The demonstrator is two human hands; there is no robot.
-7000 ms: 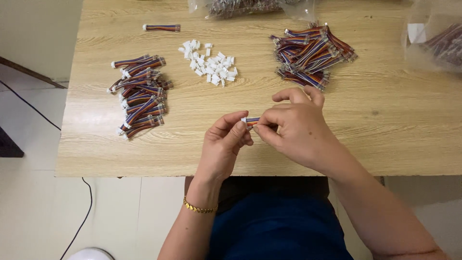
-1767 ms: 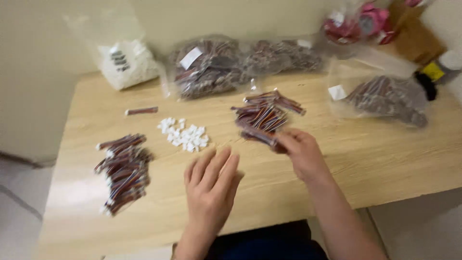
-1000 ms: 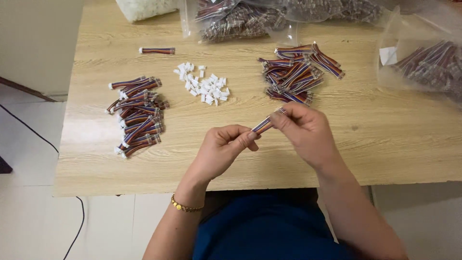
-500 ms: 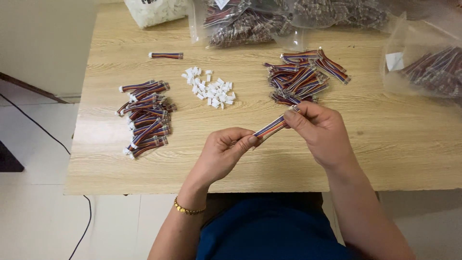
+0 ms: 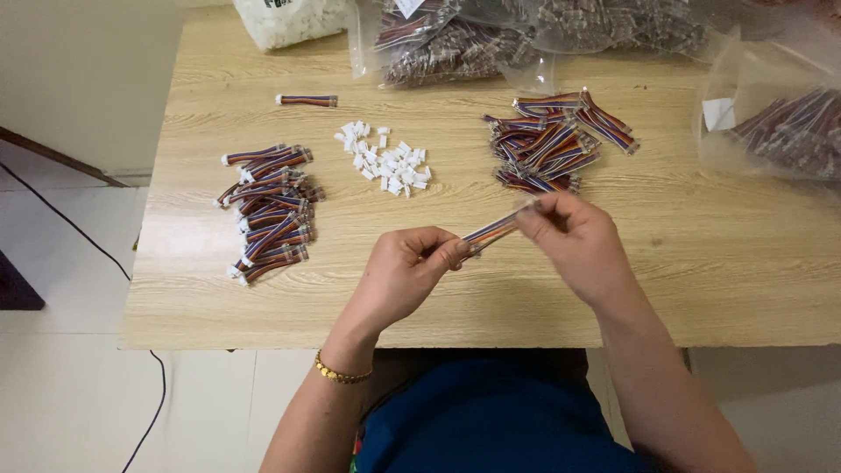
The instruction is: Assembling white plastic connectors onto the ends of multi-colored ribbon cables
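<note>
Nearest, a person's dark blue clothing at the table's near edge, a gold bracelet point(image 5: 340, 374) on the left wrist. Left hand point(image 5: 405, 273): grip closed, fingertips pinching the near-left end of a short multicoloured ribbon cable point(image 5: 495, 229). Right hand point(image 5: 574, 241): grip likewise closed on the far-right end, so the cable is held taut and slanted between both hands, just above the table point(image 5: 683, 280), probably to keep its ends accessible. Left of the hands, a pile of similar cables with white ends point(image 5: 267, 210), laid roughly parallel, seemingly a sorted lot. Beyond the hands, centre, a loose scatter of small white plastic connectors point(image 5: 385, 156); right of it, just past the right hand, a second heap of cables point(image 5: 556, 140), more tangled. One single cable point(image 5: 307, 100) lies apart, far left. Along the far edge, clear plastic bags: one of white parts point(image 5: 280, 19), several of cables point(image 5: 455, 48), another at far right point(image 5: 780, 123), presumably bulk stock. Surface: light wood-grain table. Room: pale tiled floor point(image 5: 61, 368) to the left, a thin black cord point(image 5: 96, 263) running across it.
</note>
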